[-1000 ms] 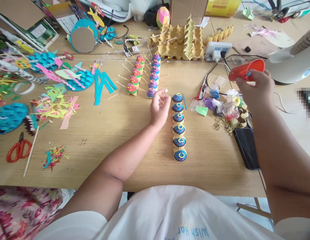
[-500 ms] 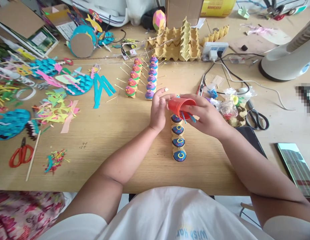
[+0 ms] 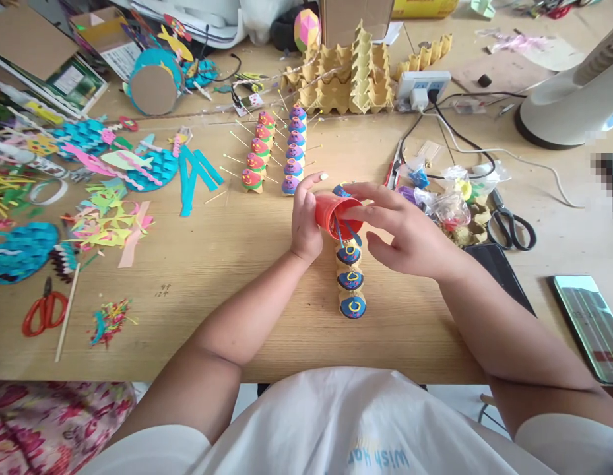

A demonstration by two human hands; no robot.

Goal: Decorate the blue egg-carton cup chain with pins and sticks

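My left hand (image 3: 306, 224) is wrapped round a red plastic cup (image 3: 326, 212), tipped so that its mouth faces right and towards me. Thin blue sticks (image 3: 354, 235) show at the cup's mouth. My right hand (image 3: 405, 231) has its fingers stretched out and apart, with fingertips at and partly inside the mouth; nothing shows gripped in it. Below the cup stands a blue painted egg-carton caterpillar (image 3: 350, 280) with yellow rings on its bumps, its far part mostly hidden by the cup and my right hand.
Behind stand a red-green egg-carton row (image 3: 257, 153) and a purple-blue one (image 3: 295, 152), both stuck with pins. Left lie paper scraps (image 3: 108, 221) and red scissors (image 3: 45, 310). Right are black-handled scissors (image 3: 511, 227), bagged bits (image 3: 449, 204), cables and a phone (image 3: 586, 323).
The cup has moved left and slightly down, and it now sits in my left hand. My right hand's fingers have loosened from round the cup and spread at its mouth.
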